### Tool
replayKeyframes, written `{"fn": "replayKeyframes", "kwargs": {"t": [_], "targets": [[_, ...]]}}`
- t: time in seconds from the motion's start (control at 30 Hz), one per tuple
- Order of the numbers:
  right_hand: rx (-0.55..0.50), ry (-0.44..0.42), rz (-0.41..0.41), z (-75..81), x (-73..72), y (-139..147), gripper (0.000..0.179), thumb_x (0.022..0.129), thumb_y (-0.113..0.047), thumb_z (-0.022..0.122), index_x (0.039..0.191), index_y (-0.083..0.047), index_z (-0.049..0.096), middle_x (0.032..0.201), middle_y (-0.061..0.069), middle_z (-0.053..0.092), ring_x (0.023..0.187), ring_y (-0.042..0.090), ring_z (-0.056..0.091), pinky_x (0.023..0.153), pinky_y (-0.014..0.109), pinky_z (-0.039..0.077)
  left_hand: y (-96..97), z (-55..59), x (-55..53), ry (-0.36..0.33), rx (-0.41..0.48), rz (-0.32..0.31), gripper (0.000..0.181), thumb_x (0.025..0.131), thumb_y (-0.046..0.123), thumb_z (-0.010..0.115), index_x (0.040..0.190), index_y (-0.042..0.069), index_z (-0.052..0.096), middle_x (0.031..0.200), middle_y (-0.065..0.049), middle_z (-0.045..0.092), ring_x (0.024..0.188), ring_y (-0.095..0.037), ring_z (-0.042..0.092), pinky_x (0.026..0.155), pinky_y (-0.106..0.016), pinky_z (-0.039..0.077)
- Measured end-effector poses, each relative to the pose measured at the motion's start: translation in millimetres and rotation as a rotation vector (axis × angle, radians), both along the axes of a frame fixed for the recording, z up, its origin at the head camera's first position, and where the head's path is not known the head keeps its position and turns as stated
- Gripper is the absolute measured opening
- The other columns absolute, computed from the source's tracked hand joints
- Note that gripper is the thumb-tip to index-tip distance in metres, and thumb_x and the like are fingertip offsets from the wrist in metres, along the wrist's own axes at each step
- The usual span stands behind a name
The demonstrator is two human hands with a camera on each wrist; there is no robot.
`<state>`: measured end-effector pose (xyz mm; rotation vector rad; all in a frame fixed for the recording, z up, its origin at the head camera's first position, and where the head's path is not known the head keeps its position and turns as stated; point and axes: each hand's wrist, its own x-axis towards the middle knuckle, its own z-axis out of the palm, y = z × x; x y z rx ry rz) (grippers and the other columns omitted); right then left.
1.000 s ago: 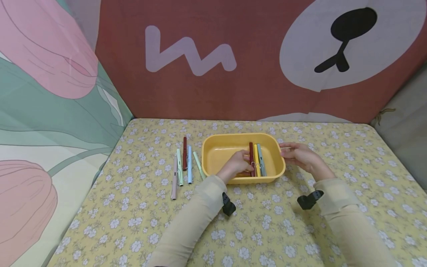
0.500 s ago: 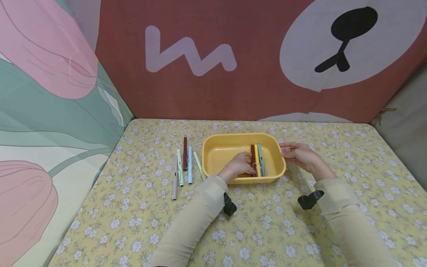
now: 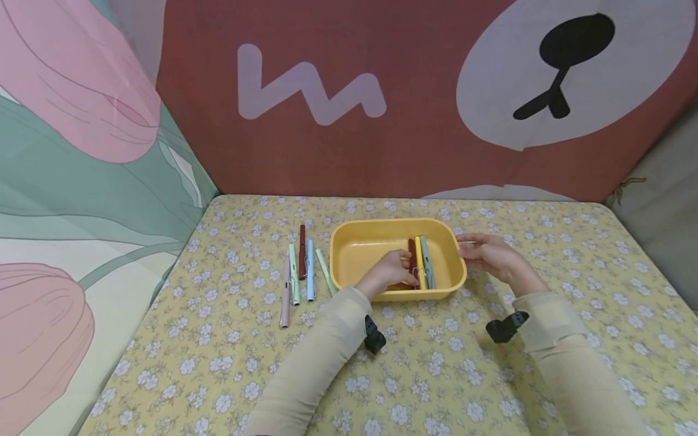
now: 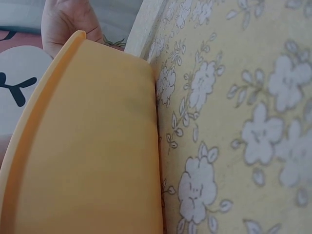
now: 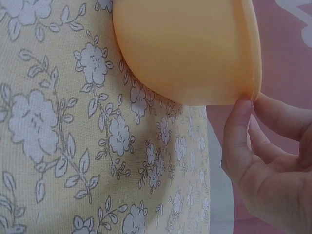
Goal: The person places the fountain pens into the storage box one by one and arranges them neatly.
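A yellow plastic bin [image 3: 354, 227] stands mid-table. My left hand [image 3: 388, 271] reaches inside, fingers and thumb on a dark red pen [image 3: 412, 257]. Right of that pen lie a yellow pen [image 3: 419, 260] and a grey-blue pen [image 3: 427, 261], side by side. At the bin's right end, my right hand [image 3: 493, 257] pinches the rim between thumb and fingers, as the right wrist view shows. The left wrist view has the bin's outer wall [image 4: 97, 141] in front of the left hand, so its fingers are hidden there.
Left of the bin lie a lilac pen [image 3: 286, 293], a mint pen [image 3: 294, 275], another dark red pen [image 3: 302, 251], a light blue pen [image 3: 310, 269] and a pale green pen [image 3: 324, 269] near the bin wall. A flowered cloth [image 3: 436, 375] covers the table.
The dark red pen in the left hand has come down beside the yellow pen, its far end moving nearer, then slightly left. The right hand has stayed at the rim.
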<state>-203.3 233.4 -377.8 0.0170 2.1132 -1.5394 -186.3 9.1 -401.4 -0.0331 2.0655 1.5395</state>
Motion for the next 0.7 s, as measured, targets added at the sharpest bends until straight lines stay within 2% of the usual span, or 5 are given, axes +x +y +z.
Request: {"fn": "replayKeyframes", "kwargs": {"t": [0.3, 0.7], "targets": [[-0.012, -0.002, -0.004, 0.9, 1.3, -0.4, 0.062, 0.098, -0.011, 0.051, 0.148, 0.007, 0.019, 0.094, -0.015, 0.059, 0.086, -0.002, 0.062, 0.081, 0.019, 0.056, -0.3, -0.2, 1.0, -0.016, 0.025, 0.02, 0.069, 0.081, -0.011, 0.066, 0.143, -0.001, 0.038, 0.139, -0.023, 0.049, 0.113, -0.032, 0.061, 0.082, -0.034, 0.06], [-0.005, -0.007, -0.004, 1.3, 1.3, -0.1, 0.062, 0.098, -0.012, 0.051, 0.148, 0.007, 0.019, 0.096, -0.013, 0.059, 0.087, -0.002, 0.062, 0.083, 0.019, 0.056, -7.2, 4.9, -2.4, 0.032, 0.003, 0.059, 0.068, 0.081, -0.006, 0.069, 0.142, 0.004, 0.042, 0.13, -0.019, 0.053, 0.097, -0.027, 0.064, 0.076, -0.029, 0.06]]}}
